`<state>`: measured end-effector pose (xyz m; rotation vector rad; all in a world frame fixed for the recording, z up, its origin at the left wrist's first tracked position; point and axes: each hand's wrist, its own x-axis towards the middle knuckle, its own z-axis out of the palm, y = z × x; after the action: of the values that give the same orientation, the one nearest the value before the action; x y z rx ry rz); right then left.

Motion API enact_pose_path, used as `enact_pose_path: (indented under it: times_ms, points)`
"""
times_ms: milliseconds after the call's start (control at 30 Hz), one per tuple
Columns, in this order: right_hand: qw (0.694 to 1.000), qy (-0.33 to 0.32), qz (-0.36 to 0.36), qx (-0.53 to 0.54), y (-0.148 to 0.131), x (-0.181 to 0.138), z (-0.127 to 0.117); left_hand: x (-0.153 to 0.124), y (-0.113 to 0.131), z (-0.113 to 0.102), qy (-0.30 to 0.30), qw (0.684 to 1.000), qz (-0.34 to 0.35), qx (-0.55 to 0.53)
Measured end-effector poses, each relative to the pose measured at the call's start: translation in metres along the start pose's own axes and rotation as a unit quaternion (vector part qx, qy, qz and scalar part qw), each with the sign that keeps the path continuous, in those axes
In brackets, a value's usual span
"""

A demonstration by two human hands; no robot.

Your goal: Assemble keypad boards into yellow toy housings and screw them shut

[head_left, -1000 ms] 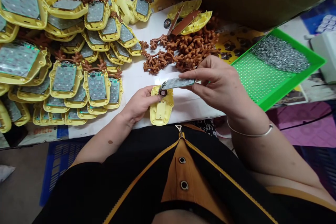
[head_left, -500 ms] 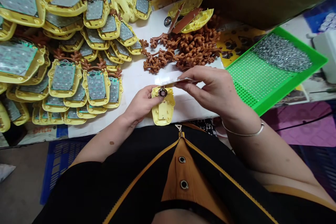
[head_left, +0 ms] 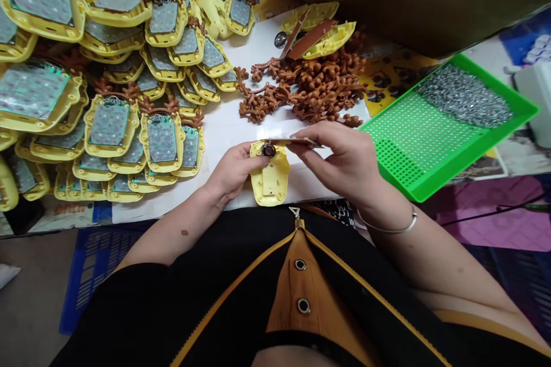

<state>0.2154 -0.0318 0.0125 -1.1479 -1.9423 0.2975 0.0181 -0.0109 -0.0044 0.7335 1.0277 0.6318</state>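
Note:
My left hand grips a yellow plastic shell by its left side, inner face up, near the table's front edge. Its thumb rests beside a small round black speaker at the shell's top. In my right hand, thumb and fingers pinch a thin circuit board, seen almost edge-on just above the shell's upper end. Whether the board touches the shell I cannot tell. Beyond my hands lies a heap of brown antler-shaped pieces.
Many yellow shells fitted with boards are stacked on the left. A green perforated tray on the right holds a pile of screws. Behind the antlers lie yellow shells, brown boards and a loose speaker. A cardboard box wall borders the back.
My right hand has lowered slightly and the board is now more level, edge toward me. My left hand still holds the shell. The whole view has shifted a little.

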Motion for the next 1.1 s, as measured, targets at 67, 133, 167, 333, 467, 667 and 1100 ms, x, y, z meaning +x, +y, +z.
enact_pose_path:
  times_ms: [67,133,167,333,467,667,1100]
  points:
    - [0.997,0.006,-0.063,-0.037,-0.001,-0.006,0.004,0.001,0.000,0.000,0.010,1.000,0.017,-0.006]
    - [0.987,0.014,-0.135,-0.089,-0.003,-0.012,0.008,0.001,0.000,0.001,0.020,0.999,0.030,-0.016]
    - [0.978,0.015,-0.170,-0.117,-0.004,-0.015,0.011,0.002,0.000,0.001,0.023,0.999,0.034,-0.021]
    - [0.944,-0.003,-0.264,-0.198,-0.007,-0.019,0.017,0.001,0.001,0.003,0.032,0.997,0.052,-0.055]
    - [0.937,-0.002,-0.283,-0.207,-0.009,-0.017,0.018,0.001,0.001,0.003,0.042,0.995,0.061,-0.072]
    - [0.931,0.000,-0.284,-0.228,-0.014,-0.015,0.021,0.002,0.000,0.002,0.042,0.993,0.065,-0.085]
    - [0.944,0.003,-0.270,-0.192,-0.015,-0.014,0.029,-0.001,-0.002,-0.001,0.041,0.993,0.085,-0.069]
